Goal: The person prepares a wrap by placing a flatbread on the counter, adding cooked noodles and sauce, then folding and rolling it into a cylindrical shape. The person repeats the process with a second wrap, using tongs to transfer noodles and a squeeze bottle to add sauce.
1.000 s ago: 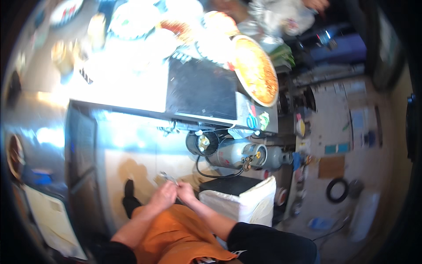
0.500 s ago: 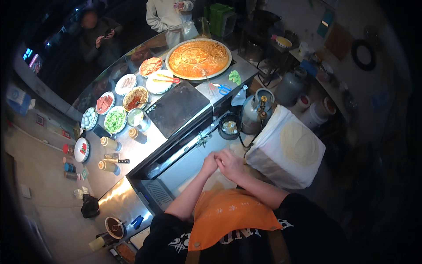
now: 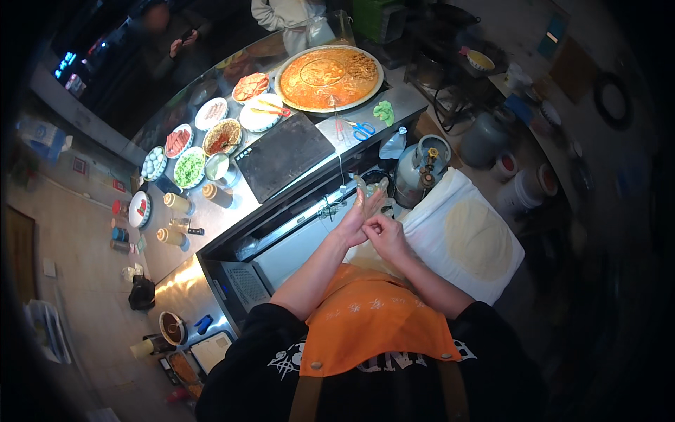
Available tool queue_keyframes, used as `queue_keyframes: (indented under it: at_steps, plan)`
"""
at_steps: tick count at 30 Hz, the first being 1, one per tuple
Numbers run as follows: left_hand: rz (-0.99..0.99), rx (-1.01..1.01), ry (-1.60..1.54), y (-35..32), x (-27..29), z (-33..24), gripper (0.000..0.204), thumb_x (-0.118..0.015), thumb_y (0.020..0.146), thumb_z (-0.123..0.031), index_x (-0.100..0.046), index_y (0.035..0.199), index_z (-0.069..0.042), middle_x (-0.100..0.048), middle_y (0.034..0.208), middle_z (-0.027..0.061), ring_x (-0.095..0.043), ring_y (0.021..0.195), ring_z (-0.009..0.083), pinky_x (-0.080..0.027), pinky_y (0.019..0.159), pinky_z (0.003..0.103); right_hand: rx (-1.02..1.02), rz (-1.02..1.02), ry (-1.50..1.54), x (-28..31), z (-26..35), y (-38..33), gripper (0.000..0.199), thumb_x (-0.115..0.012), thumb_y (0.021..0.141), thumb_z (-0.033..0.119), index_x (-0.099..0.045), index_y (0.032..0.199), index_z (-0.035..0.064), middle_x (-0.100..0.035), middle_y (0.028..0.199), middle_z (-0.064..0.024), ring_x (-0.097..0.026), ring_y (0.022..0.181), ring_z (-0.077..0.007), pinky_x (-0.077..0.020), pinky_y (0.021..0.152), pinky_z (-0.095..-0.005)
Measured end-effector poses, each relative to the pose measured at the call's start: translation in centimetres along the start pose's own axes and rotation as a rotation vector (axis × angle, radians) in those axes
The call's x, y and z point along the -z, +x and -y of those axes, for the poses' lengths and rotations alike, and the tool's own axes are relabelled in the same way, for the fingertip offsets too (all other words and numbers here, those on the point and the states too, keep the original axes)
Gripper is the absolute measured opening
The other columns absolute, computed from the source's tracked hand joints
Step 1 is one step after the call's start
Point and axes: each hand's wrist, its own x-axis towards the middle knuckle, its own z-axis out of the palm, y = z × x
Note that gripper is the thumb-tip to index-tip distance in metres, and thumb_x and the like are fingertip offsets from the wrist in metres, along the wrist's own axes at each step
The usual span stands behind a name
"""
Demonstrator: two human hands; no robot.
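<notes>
One head-worn fisheye view looks steeply down from close above the person's orange apron (image 3: pixel 373 323), facing the long steel worktop (image 3: pixel 232 211) running far-left; edges bend toward the dark rim.

A steel counter (image 3: pixel 394 105) carries a black griddle plate (image 3: pixel 283 155) at its middle. Beyond the griddle sits a large round pan of orange-red food (image 3: pixel 329 77), with blue-handled scissors (image 3: pixel 361 130) just to the griddle's right. Left of the griddle stand small bowls of toppings (image 3: pixel 188 167) and lidded cups (image 3: pixel 177 204).
</notes>
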Motion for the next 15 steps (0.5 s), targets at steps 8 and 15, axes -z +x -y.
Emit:
queue_keyframes:
  at_steps: [8,15]
  plan:
    - [-0.391,0.018,-0.06,6.0,4.5,-1.6,0.118,-0.036,0.091,-0.092,-0.022,0.168,-0.004,-0.014,0.177,0.0205,-0.015,0.162,0.0431,-0.02,0.127,0.064,0.015,0.197,0.012,-1.4,-1.9,4.2,0.014,-0.079,0.09,0.013,-0.071,0.09,0.0016,-0.074,0.082,-0.0152,-0.074,0.075,-0.032,-0.0566,0.066,-0.0403]
    - [-0.316,-0.07,-0.26,10.6,9.3,-8.6,0.106,-0.035,0.098,-0.085,-0.015,0.17,-0.009,-0.026,0.173,0.0188,-0.035,0.154,0.0388,-0.033,0.123,0.058,-0.017,0.164,0.09,-6.1,-1.0,10.7,0.011,-0.079,0.092,0.011,-0.075,0.098,0.003,-0.075,0.086,-0.0118,-0.071,0.072,-0.0234,-0.0545,0.064,-0.0351]
